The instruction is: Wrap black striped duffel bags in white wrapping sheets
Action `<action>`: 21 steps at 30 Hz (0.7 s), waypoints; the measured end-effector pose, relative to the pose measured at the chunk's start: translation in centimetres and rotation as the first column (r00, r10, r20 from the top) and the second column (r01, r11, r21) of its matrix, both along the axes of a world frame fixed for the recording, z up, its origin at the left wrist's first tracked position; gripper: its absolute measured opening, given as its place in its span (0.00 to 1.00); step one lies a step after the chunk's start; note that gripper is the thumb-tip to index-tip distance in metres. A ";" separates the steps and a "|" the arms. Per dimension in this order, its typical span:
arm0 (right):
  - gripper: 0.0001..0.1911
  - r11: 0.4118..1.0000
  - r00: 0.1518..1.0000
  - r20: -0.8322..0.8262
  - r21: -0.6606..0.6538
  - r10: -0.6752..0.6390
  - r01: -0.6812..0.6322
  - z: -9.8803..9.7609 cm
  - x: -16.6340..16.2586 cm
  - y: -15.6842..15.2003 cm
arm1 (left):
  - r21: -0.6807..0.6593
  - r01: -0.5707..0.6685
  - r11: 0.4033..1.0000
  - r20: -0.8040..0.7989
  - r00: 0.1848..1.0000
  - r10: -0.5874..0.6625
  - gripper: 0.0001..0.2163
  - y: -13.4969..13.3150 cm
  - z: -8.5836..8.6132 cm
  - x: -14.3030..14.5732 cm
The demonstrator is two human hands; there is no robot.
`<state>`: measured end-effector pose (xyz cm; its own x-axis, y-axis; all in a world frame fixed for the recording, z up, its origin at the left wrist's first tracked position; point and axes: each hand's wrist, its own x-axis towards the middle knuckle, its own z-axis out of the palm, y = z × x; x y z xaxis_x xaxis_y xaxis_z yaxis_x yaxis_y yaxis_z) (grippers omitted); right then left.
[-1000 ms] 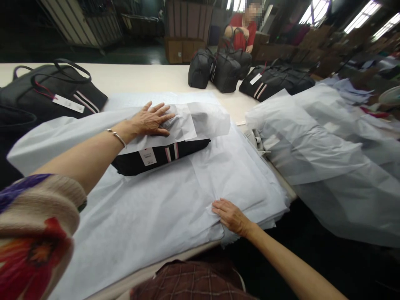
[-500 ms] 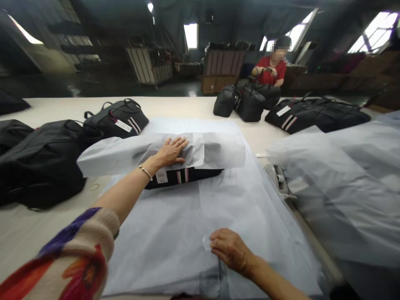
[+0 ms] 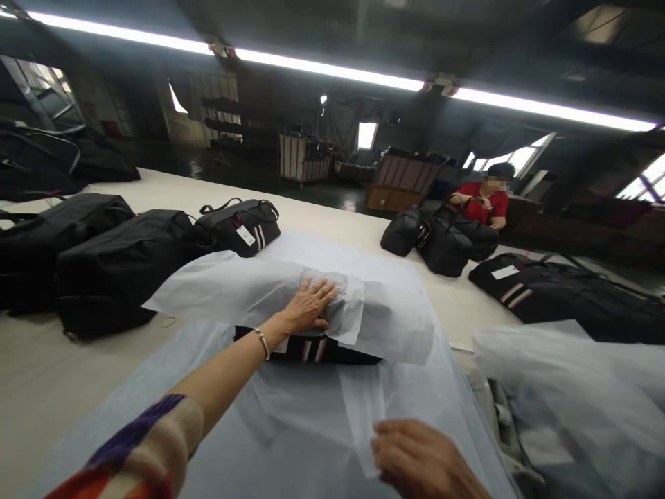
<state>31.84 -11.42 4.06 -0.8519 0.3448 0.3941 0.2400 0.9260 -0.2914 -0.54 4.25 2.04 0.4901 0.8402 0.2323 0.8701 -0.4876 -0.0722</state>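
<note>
My left hand [image 3: 310, 306] lies with its fingers spread on a white tissue paper sheet [image 3: 208, 284], pressing it over a black duffel bag [image 3: 343, 352]. Only the bag's near side shows below the sheet, with pale and pink stripes and part of a white tag. The bag rests on more white paper [image 3: 291, 416] spread across the table. Closer to me, my right hand [image 3: 420, 454] is slightly blurred, its fingers curled in a pinch at the edge of a raised strip of this lower paper. Its fingertips are partly hidden.
Several black bags [image 3: 125, 263] stand at the left of the pale table [image 3: 332, 209]. Another striped bag [image 3: 571, 291] lies at the right, behind a heap of white sheets [image 3: 582, 402]. Across the table, a person in red [image 3: 481, 204] handles black bags [image 3: 449, 242].
The view has tilted up and turned left. My right hand has risen, lifting the near edge of the lower paper. My left hand stays flat on the covered bag.
</note>
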 end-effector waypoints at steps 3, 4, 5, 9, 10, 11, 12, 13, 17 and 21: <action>0.08 0.977 0.974 0.077 0.032 -0.214 0.212 7.0 -1.6 4.3 | 0.049 -0.019 0.999 0.026 1.000 0.018 0.44 -0.2 -0.5 0.3; 0.10 0.961 0.954 0.114 0.014 -0.275 0.276 8.7 -2.3 5.6 | 0.058 -0.011 0.998 0.034 0.999 0.010 0.44 -0.3 -0.6 0.4; 0.11 0.948 0.938 0.151 -0.013 -0.313 0.318 10.0 -2.9 6.9 | 0.062 0.004 0.998 0.042 0.999 -0.006 0.43 -0.4 -0.6 0.4; 0.13 0.906 0.897 0.230 -0.110 -0.377 0.409 12.4 -5.5 12.0 | 0.075 0.136 0.988 0.078 0.987 -0.141 0.35 -1.1 -0.6 0.2; 0.13 0.898 0.892 0.226 -0.117 -0.392 0.425 12.6 -6.2 13.4 | 0.088 0.166 0.982 0.092 0.980 -0.174 0.31 -1.3 -0.6 0.0; 0.13 0.889 0.885 0.217 -0.114 -0.413 0.443 12.6 -6.8 14.7 | 0.106 0.187 0.977 0.110 0.974 -0.198 0.27 -1.5 -0.7 -0.1; 0.13 0.878 0.874 0.209 -0.110 -0.438 0.466 12.4 -7.4 16.2 | 0.126 0.200 0.972 0.128 0.968 -0.216 0.23 -1.6 -0.8 -0.2; 0.13 0.864 0.861 0.204 -0.106 -0.466 0.492 12.1 -8.0 17.6 | 0.144 0.207 0.968 0.145 0.963 -0.228 0.20 -1.7 -0.8 -0.3; 0.13 0.789 0.799 0.238 -0.161 -0.552 0.593 9.4 -10.2 23.4 | 0.179 0.238 0.955 0.162 0.950 -0.267 0.19 -1.5 -0.4 -0.4; 0.15 0.739 0.767 0.264 -0.215 -0.586 0.638 5.6 -11.7 27.4 | 0.225 0.243 0.943 0.194 0.938 -0.288 0.16 -3.1 0.4 -1.7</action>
<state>20.18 15.98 9.61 -0.4601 0.8850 0.0718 0.7953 0.4467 -0.4098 -2.25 1.14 2.48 0.6063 0.6134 0.5060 0.7151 -0.6990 -0.0094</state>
